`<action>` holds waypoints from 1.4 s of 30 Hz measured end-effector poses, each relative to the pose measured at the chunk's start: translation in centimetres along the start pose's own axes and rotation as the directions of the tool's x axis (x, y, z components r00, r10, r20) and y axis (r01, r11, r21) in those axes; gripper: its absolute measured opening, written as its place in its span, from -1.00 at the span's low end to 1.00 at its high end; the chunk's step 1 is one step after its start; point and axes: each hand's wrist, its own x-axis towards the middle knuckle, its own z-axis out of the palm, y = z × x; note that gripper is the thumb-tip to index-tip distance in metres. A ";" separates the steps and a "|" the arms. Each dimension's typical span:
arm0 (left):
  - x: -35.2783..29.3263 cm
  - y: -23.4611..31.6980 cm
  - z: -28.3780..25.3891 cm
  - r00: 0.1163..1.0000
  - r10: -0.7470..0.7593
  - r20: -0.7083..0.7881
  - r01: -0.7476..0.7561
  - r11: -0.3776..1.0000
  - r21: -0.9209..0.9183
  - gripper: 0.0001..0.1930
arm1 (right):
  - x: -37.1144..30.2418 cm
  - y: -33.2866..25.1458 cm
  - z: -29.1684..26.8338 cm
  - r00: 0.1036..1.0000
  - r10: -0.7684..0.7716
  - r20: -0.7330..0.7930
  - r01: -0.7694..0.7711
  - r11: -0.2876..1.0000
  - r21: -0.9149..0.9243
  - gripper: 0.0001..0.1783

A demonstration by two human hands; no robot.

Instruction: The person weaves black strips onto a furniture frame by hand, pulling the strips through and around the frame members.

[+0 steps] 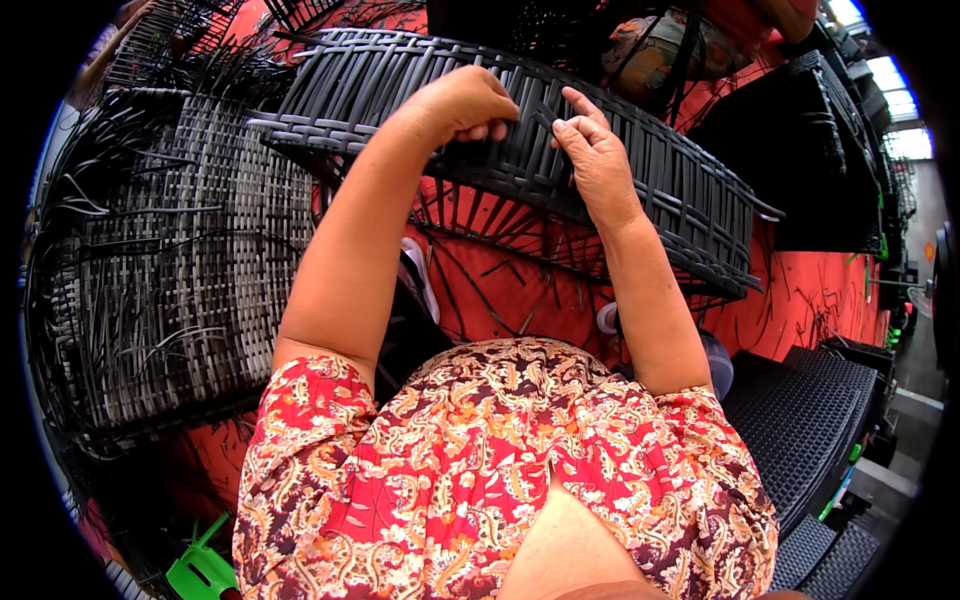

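Note:
A long woven panel of black plastic wicker (400, 85) lies across in front of me, its upright strips bound by braided edges. Over its middle, my left hand (465, 108) is closed, thumb and forefinger pinched at a thin black strip (541, 112). The strip spans the short gap between my hands. To the right, my right hand (597, 160) pinches at the strip's other side with its thumb, one finger stretched out above the weave. Dark strips against a dark panel make the exact grip hard to see.
A grey and black woven piece (200, 250) with loose strip ends stands at the left. Black woven panels (800, 420) are at the right. Cut strips litter the red floor covering (500, 285). Another person (680, 55) sits at the back right. A green plastic thing (203, 570) is lower left.

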 end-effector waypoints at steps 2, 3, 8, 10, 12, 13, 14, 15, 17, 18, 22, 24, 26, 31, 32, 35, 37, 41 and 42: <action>1.1 -0.3 0.8 0.999 0.011 -0.038 -0.007 0.996 0.094 -0.82 | 0.0 0.0 0.0 1.000 -0.018 -0.020 0.018 1.000 0.000 -0.76; 1.2 -0.2 1.1 0.998 0.015 -0.064 -0.009 0.995 0.102 -0.82 | -0.1 0.0 0.1 1.000 -0.021 -0.023 0.021 1.000 0.000 -0.76; 0.8 1.2 1.5 0.993 -0.028 -0.112 0.051 0.977 0.207 -0.81 | 0.0 0.5 0.2 0.996 -0.080 -0.039 0.079 0.997 -0.013 -0.75; 1.4 0.9 1.4 0.993 -0.062 -0.099 0.074 0.990 0.117 -0.83 | 0.0 0.4 0.3 0.996 -0.078 -0.037 0.078 0.997 0.001 -0.75; 2.3 0.0 1.1 0.994 -0.097 -0.041 0.095 0.995 -0.044 -0.85 | -0.1 0.4 0.5 0.995 -0.091 -0.040 0.091 0.996 -0.016 -0.75; 2.9 -0.8 1.0 0.994 -0.106 0.012 0.107 0.982 -0.159 -0.86 | -0.1 0.4 0.6 0.994 -0.099 -0.040 0.098 0.995 -0.024 -0.75; 3.0 -0.9 0.9 0.992 -0.108 0.072 0.124 0.955 -0.269 -0.88 | -0.1 0.4 0.5 0.993 -0.106 -0.059 0.103 0.993 -0.055 -0.75; 3.1 -0.9 1.0 0.988 -0.121 0.097 0.145 0.947 -0.286 -0.90 | -0.2 0.4 0.5 0.991 -0.114 -0.077 0.107 0.990 -0.086 -0.76; 2.6 -0.6 1.2 0.988 -0.086 0.132 0.125 0.937 -0.325 -0.89 | -0.2 0.6 0.4 0.986 -0.123 -0.108 0.110 0.986 -0.121 -0.76; 2.3 -0.5 1.3 0.986 -0.068 0.149 0.116 0.932 -0.344 -0.89 | -0.1 0.9 0.3 0.985 -0.124 -0.122 0.109 0.986 -0.126 -0.76; 1.9 -1.2 1.0 0.982 -0.011 0.188 0.114 0.831 -0.544 -0.85 | 0.4 1.0 0.1 0.987 -0.083 -0.140 0.062 0.987 -0.149 -0.75; 1.9 -1.7 0.9 0.984 0.007 0.179 0.108 0.774 -0.624 -0.82 | 0.8 1.4 -0.2 0.996 -0.065 -0.057 0.045 0.955 -0.294 -0.76; 1.8 -2.0 1.0 0.988 0.017 0.157 0.090 0.755 -0.650 -0.79 | 0.8 1.4 -0.1 0.998 -0.060 0.004 0.056 0.907 -0.416 -0.76; 1.2 -1.5 0.8 0.977 0.011 0.212 0.093 0.874 -0.477 -0.74 | 0.4 0.6 0.4 0.994 -0.069 0.086 0.107 0.799 -0.592 -0.77; 1.0 -1.0 1.0 0.977 -0.013 0.211 0.094 0.921 -0.379 -0.74 | 0.3 0.6 0.3 0.993 -0.076 0.093 0.117 0.780 -0.615 -0.77; 0.8 0.0 0.9 0.970 -0.026 0.243 0.052 0.993 -0.102 -0.75 | 0.3 0.4 0.4 0.993 -0.072 0.096 0.116 0.761 -0.638 -0.76; 0.8 0.3 0.8 0.966 -0.030 0.258 0.010 0.997 0.078 -0.79 | 0.2 0.3 0.6 0.991 -0.088 0.098 0.131 0.745 -0.654 -0.77; 1.1 0.8 1.1 0.971 -0.021 0.238 -0.065 0.936 0.347 -0.92 | 0.0 0.5 0.7 0.982 -0.158 0.105 0.187 0.708 -0.681 -0.78; 1.1 0.8 1.1 0.973 -0.010 0.232 -0.083 0.918 0.388 -0.95 | 0.0 0.5 0.7 0.979 -0.175 0.101 0.196 0.709 -0.678 -0.78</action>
